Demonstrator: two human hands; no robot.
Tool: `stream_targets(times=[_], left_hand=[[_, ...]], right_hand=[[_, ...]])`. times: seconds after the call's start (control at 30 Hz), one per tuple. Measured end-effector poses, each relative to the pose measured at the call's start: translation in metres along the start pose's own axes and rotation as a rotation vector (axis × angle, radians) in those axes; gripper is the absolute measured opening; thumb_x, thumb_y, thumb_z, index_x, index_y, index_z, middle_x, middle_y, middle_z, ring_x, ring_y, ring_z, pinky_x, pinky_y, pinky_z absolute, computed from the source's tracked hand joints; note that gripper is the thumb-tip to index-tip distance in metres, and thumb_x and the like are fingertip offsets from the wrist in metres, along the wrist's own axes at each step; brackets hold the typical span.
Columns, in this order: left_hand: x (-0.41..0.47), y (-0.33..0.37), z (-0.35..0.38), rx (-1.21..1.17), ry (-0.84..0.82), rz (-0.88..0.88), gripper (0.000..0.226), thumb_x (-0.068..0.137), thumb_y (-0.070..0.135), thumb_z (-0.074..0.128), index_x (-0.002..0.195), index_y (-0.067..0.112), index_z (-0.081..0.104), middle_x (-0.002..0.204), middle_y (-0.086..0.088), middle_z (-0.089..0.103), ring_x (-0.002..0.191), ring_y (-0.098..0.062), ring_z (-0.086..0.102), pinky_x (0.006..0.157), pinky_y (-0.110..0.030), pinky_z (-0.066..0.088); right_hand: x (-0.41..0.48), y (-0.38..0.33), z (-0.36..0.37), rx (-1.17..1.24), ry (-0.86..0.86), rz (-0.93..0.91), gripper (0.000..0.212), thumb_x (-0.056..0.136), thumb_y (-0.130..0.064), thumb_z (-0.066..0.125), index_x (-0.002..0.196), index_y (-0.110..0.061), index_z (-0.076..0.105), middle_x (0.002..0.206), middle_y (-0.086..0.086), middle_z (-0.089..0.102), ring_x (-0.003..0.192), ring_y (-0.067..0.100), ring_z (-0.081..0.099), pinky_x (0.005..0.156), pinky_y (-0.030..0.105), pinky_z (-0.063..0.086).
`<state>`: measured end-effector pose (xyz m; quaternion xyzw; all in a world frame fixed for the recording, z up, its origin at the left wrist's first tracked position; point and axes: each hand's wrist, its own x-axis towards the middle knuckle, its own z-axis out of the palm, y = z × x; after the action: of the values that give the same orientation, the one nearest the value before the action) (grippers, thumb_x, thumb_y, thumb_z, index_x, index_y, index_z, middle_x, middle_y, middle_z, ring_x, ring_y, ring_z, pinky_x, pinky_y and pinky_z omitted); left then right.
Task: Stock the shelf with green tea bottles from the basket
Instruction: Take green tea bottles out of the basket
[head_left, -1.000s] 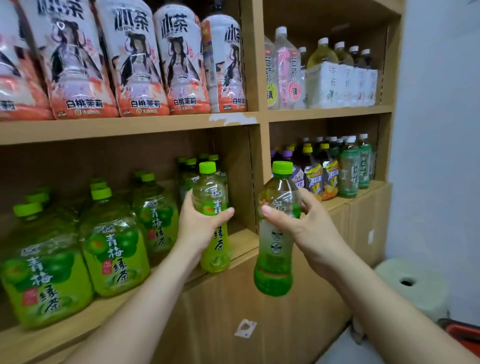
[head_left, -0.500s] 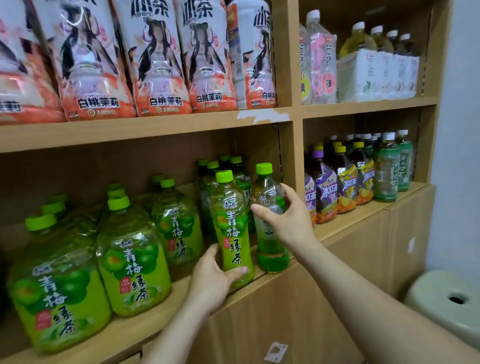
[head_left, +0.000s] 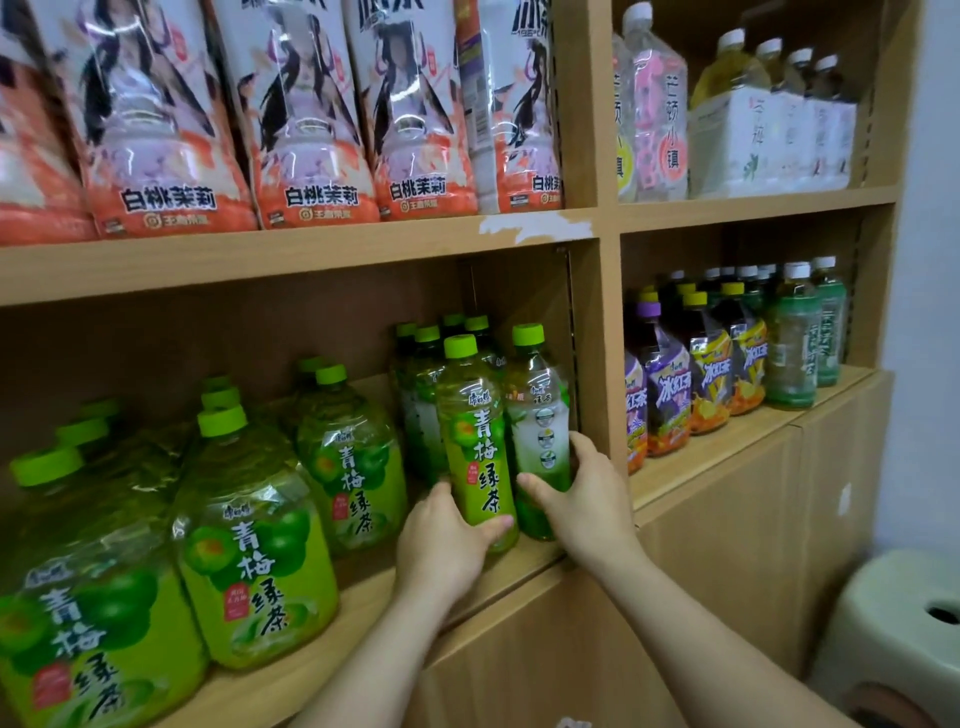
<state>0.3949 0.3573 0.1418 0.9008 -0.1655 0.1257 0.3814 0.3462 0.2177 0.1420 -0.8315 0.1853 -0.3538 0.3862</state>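
Two slim green tea bottles stand side by side at the front of the wooden shelf (head_left: 524, 569). My left hand (head_left: 441, 540) wraps the base of the left bottle (head_left: 475, 441), whose yellow-green label faces me. My right hand (head_left: 576, 499) grips the lower part of the right bottle (head_left: 537, 415), which shows its white back label and sits against the shelf's upright divider. Several more slim green tea bottles (head_left: 423, 395) stand behind them. The basket is out of view.
Large green tea jugs (head_left: 249, 530) fill the shelf to the left. Peach tea bottles (head_left: 311, 119) line the shelf above. Iced tea bottles (head_left: 711, 364) occupy the right compartment. A pale green stool (head_left: 904, 618) stands at the lower right, beside closed cabinet doors (head_left: 727, 545).
Both hands carried the two bottles from mid-air onto the shelf, then slid down to their lower parts and pushed them back beside the divider. The camera moved closer.
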Motion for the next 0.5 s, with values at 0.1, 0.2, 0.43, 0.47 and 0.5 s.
stream_targets(times=[0.1,0.2,0.43,0.47,0.5], left_hand=[[0.009,-0.003,0.002,-0.027,0.023,-0.003,0.055,0.067,0.049,0.078,0.11,0.022,0.057,0.103,-0.001,0.07,0.095,-0.024,0.064,0.076,-0.034,0.051],[0.013,-0.003,0.006,-0.07,0.073,-0.01,0.064,0.07,0.041,0.079,0.122,0.02,0.048,0.105,-0.002,0.069,0.097,-0.025,0.064,0.075,-0.031,0.05],[0.016,-0.005,0.008,-0.066,0.138,-0.027,0.078,0.069,0.045,0.079,0.132,0.023,0.037,0.108,-0.001,0.068,0.096,-0.025,0.065,0.074,-0.032,0.051],[0.017,-0.006,0.008,-0.061,0.144,-0.023,0.078,0.07,0.045,0.078,0.133,0.022,0.037,0.108,-0.002,0.068,0.096,-0.025,0.065,0.073,-0.031,0.051],[0.017,-0.006,0.008,-0.058,0.147,-0.018,0.077,0.071,0.044,0.078,0.133,0.022,0.037,0.108,-0.002,0.068,0.096,-0.025,0.065,0.073,-0.031,0.05]], right_hand=[[0.005,0.001,-0.001,0.052,-0.113,0.014,0.063,0.081,-0.035,0.072,0.134,-0.018,0.043,0.119,0.003,0.065,0.107,0.025,0.06,0.082,0.028,0.044],[0.01,-0.002,-0.002,0.055,-0.078,0.004,0.067,0.074,-0.039,0.078,0.128,-0.017,0.045,0.116,0.001,0.065,0.108,0.023,0.06,0.077,0.027,0.041],[0.029,0.005,-0.011,0.047,-0.241,0.017,0.052,0.073,-0.031,0.079,0.119,-0.021,0.056,0.115,-0.003,0.069,0.111,0.016,0.062,0.098,0.039,0.048],[0.031,0.006,-0.015,0.069,-0.315,0.014,0.053,0.073,-0.031,0.078,0.12,-0.021,0.056,0.117,-0.003,0.068,0.113,0.016,0.061,0.1,0.043,0.048],[0.03,0.004,-0.019,0.064,-0.359,0.005,0.054,0.074,-0.033,0.077,0.122,-0.021,0.056,0.118,-0.003,0.067,0.113,0.016,0.06,0.099,0.044,0.048]])
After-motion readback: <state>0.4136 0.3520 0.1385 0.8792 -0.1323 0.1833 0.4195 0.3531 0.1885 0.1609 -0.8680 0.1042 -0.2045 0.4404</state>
